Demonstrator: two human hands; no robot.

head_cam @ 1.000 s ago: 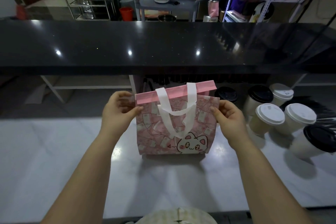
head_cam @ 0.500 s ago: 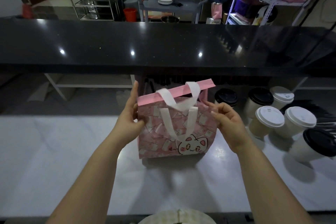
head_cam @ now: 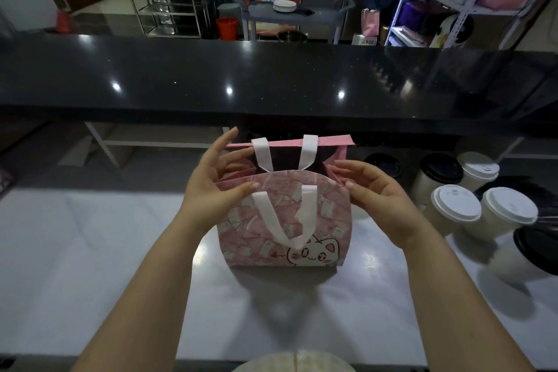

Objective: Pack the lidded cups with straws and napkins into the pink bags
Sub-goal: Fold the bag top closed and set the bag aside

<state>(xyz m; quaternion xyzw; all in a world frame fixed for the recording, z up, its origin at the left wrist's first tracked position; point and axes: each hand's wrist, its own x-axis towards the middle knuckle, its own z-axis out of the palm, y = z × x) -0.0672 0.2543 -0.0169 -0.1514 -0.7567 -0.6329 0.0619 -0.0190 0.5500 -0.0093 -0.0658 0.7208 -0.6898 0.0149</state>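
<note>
The pink bag (head_cam: 326, 214) looks like matt printed paper or thin non-woven stuff, I cannot tell which, creased at its folds, and its white handles (head_cam: 271, 220) are flat, soft, cloth-like bands without shine. It stands on a pale worktop (head_cam: 90, 251) that is smooth and glossy enough to mirror it dimly, while at 12 o'clock the black counter (head_cam: 271, 75) is a polished, speckled, stone-like slab throwing back points of light. At 3 o'clock the cups (head_cam: 447, 228) have matt paper walls under smooth moulded plastic: white lids (head_cam: 456, 202) and black lids (head_cam: 442, 167); far off at 11 o'clock a rack (head_cam: 169, 6) is bare shiny metal.
</note>
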